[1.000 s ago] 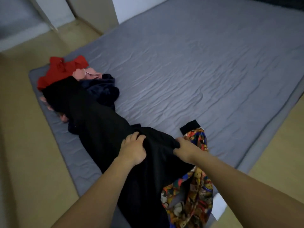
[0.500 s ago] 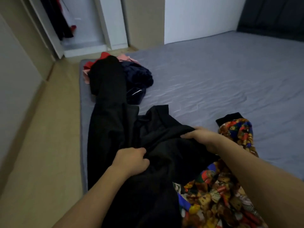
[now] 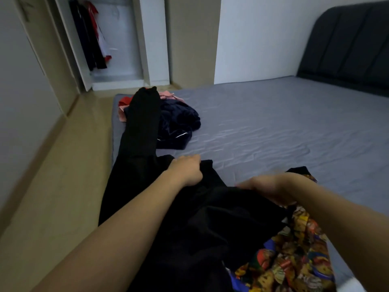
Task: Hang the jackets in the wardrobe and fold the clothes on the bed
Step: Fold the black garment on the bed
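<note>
Black garment [image 3: 189,224]: long, spread along the near edge of the bed [image 3: 273,127], one end lying over the clothes pile [image 3: 176,121]. Left hand [image 3: 186,169]: fingers curled, gripping its upper fold. Right hand [image 3: 271,188]: blurred, apparently pinching the cloth edge. Patterned shirt [image 3: 294,256]: beside and partly beneath. Advice: hold both corners level, draw taut, smooth before folding. Wardrobe [image 3: 105,43]: open, jackets hanging.

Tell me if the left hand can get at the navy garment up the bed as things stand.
Probably not without letting go: the left hand grips the black garment, and the navy garment lies well beyond it. Bare sheet between them leaves the way free.
</note>
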`<move>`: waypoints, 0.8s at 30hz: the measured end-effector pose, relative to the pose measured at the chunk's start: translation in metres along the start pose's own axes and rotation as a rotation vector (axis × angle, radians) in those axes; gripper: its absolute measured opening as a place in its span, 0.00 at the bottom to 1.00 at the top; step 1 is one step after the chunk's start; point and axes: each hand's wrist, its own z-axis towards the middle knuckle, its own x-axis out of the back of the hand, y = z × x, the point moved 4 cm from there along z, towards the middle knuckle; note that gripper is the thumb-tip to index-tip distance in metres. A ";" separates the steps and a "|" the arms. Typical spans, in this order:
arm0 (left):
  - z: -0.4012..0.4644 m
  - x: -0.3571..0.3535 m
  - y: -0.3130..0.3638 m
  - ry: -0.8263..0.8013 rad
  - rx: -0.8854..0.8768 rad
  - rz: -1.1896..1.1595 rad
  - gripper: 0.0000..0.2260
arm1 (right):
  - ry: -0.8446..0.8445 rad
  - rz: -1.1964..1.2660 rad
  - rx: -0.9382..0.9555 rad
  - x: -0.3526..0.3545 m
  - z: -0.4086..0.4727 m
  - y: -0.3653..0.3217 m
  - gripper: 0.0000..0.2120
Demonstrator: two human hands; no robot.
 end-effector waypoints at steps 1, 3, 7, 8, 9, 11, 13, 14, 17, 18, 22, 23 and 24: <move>0.012 -0.009 0.006 -0.023 0.004 0.052 0.23 | 0.003 -0.014 0.004 0.000 0.001 0.004 0.27; 0.032 -0.031 0.005 -0.144 0.107 0.118 0.33 | -0.024 -0.091 -0.029 0.001 -0.001 0.011 0.19; 0.049 -0.057 0.006 -0.234 0.237 0.312 0.26 | 0.018 -0.236 -0.043 0.022 -0.017 0.023 0.26; 0.053 -0.054 0.012 -0.157 0.224 0.320 0.20 | 0.035 -0.247 -0.017 0.031 -0.021 0.026 0.33; 0.057 -0.046 0.018 -0.046 0.211 0.286 0.16 | 0.015 -0.268 -0.011 0.040 -0.024 0.028 0.39; 0.065 -0.022 0.029 0.190 0.194 0.079 0.11 | -0.059 -0.350 -0.055 0.060 -0.030 0.035 0.40; 0.076 0.007 0.046 0.381 0.181 -0.174 0.07 | -0.007 -0.446 -0.104 0.090 -0.032 0.039 0.38; 0.083 0.022 0.060 0.460 0.175 -0.261 0.06 | 0.072 -0.485 -0.100 0.108 -0.032 0.039 0.39; 0.110 0.064 0.114 0.639 0.150 -0.458 0.05 | 0.364 -0.592 0.015 0.173 -0.037 0.033 0.37; 0.121 0.078 0.134 0.689 0.126 -0.497 0.04 | 0.449 -0.597 0.058 0.196 -0.043 0.031 0.35; 0.184 0.134 0.222 0.837 0.026 -0.585 0.04 | 0.710 -0.542 0.180 0.310 -0.075 0.030 0.28; 0.204 0.147 0.245 0.858 0.011 -0.612 0.04 | 0.803 -0.549 0.189 0.343 -0.085 0.030 0.26; 0.225 0.158 0.268 0.867 -0.009 -0.653 0.03 | 0.927 -0.567 0.195 0.376 -0.094 0.030 0.23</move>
